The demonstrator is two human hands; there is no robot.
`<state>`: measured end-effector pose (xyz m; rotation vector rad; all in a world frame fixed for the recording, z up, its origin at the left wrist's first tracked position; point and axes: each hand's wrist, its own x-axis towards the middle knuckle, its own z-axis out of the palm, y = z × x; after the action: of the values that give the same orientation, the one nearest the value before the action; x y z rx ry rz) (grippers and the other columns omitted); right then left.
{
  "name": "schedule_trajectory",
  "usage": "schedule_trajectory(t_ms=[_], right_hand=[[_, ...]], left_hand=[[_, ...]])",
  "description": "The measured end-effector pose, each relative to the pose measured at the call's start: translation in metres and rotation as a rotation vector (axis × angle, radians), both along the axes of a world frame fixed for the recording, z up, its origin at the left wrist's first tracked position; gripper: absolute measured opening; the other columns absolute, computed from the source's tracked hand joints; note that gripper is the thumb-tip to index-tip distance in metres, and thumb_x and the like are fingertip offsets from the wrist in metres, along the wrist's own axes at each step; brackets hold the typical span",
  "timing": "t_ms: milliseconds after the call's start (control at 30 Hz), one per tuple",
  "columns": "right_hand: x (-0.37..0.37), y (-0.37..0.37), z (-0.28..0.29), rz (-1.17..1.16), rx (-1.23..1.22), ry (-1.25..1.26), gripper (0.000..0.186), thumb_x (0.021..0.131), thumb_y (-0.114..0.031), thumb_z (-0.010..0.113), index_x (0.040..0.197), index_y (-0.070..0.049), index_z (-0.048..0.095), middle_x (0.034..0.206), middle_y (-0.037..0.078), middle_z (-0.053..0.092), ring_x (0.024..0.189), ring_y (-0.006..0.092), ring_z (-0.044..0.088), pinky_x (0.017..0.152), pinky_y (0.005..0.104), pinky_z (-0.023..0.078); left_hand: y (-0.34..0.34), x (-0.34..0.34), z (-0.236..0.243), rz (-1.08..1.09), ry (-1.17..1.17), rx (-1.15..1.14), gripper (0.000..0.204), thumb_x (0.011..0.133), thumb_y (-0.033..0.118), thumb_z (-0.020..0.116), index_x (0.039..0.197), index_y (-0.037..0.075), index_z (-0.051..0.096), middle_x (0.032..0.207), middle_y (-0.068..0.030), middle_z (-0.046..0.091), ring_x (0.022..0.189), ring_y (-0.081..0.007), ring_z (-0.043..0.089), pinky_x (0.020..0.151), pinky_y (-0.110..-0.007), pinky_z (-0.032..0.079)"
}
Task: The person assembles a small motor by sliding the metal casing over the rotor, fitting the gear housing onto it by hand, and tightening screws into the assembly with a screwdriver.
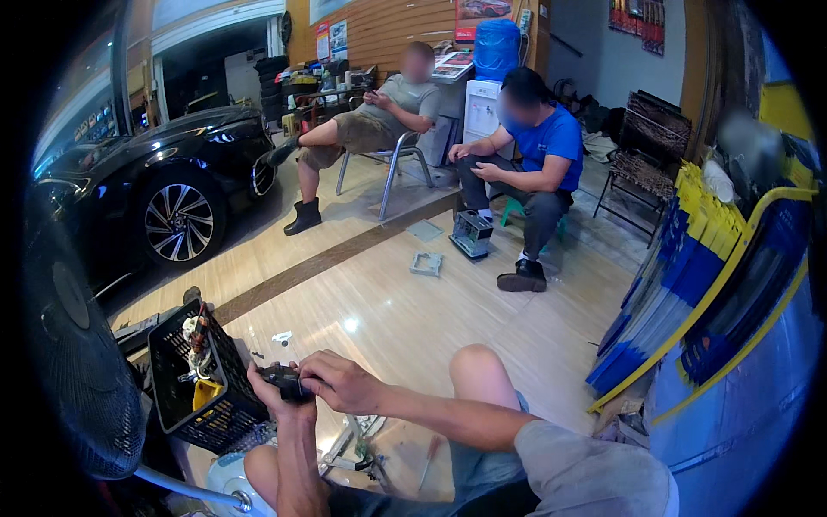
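Observation:
Low in the head view, my left hand (274,395) is closed around a small black part (287,382), too small to identify. My right hand (336,379) is on the same part from the right, fingers bent against its top. Just left of both hands is a black plastic crate (168,396) holding cables and a yellow item (205,396). Below my hands, between my knees, loose metal pieces (353,448) and a screwdriver (428,461) lie on the tiled floor (525,345).
A fan (77,345) stands left, a rack of blue-and-yellow packages (680,284) right. Two people (388,103) (534,155) sit opposite, with a metal case (471,233) and grey panel (425,264) near one's feet. A black car (146,164) and water dispenser (482,112) stand behind.

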<state>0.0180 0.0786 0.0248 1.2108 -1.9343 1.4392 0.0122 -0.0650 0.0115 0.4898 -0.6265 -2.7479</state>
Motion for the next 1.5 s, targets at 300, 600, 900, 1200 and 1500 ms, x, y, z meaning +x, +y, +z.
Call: schedule_trajectory(t_ms=[300, 600, 900, 1200, 1500], right_hand=[[0.019, 0.003, -0.003, -0.164, 0.135, -0.078, 0.012, 0.09, -0.007, 0.064, 0.097, 0.001, 0.059, 0.096, 0.016, 0.061, 0.09, 0.0338, 0.061, 0.08, 0.041, 0.05], [0.006, -0.009, -0.014, 0.042, 0.128, -0.488, 0.034, 0.096, -0.032, 0.066, 0.105, 0.0, 0.067, 0.095, 0.015, 0.07, 0.086, 0.0201, 0.068, 0.08, 0.035, 0.055], [-0.113, 0.118, -0.167, -0.376, -0.466, -1.361, 0.024, 0.095, -0.023, 0.051, 0.078, -0.007, 0.055, 0.075, 0.008, 0.06, 0.06, 0.0202, 0.056, 0.057, 0.0359, 0.049], [0.004, 0.186, -0.421, -0.941, 0.406, -1.438, 0.017, 0.086, -0.016, 0.063, 0.078, -0.001, 0.067, 0.072, 0.012, 0.066, 0.063, 0.0216, 0.062, 0.049, 0.0388, 0.049], [0.053, 0.092, -0.363, -0.612, 0.585, -1.095, 0.028, 0.085, -0.024, 0.064, 0.099, 0.0, 0.072, 0.095, 0.025, 0.071, 0.095, 0.0396, 0.069, 0.088, 0.0441, 0.053]], left_hand=[[-0.001, 0.013, -0.008, -0.074, 0.024, -0.035, 0.03, 0.09, 0.04, 0.063, 0.085, 0.013, 0.05, 0.076, -0.0019, 0.052, 0.071, -0.0174, 0.056, 0.066, -0.034, 0.052], [-0.03, 0.027, -0.02, -0.076, -0.034, -0.062, 0.025, 0.087, 0.035, 0.068, 0.084, 0.014, 0.054, 0.072, -0.0019, 0.056, 0.067, -0.0169, 0.058, 0.062, -0.033, 0.052], [-0.083, -0.009, 0.002, 0.014, 0.025, -0.043, 0.032, 0.094, 0.03, 0.055, 0.114, 0.006, 0.061, 0.095, -0.0085, 0.065, 0.08, -0.0182, 0.061, 0.068, -0.035, 0.051], [-0.043, 0.031, 0.0, 0.142, -0.065, -0.017, 0.04, 0.093, 0.029, 0.058, 0.125, 0.006, 0.05, 0.108, -0.013, 0.06, 0.093, -0.0221, 0.06, 0.078, -0.038, 0.051], [-0.02, 0.028, 0.012, 0.185, -0.096, -0.119, 0.055, 0.091, 0.028, 0.062, 0.136, 0.007, 0.039, 0.122, -0.0175, 0.054, 0.106, -0.0261, 0.058, 0.087, -0.042, 0.05]])
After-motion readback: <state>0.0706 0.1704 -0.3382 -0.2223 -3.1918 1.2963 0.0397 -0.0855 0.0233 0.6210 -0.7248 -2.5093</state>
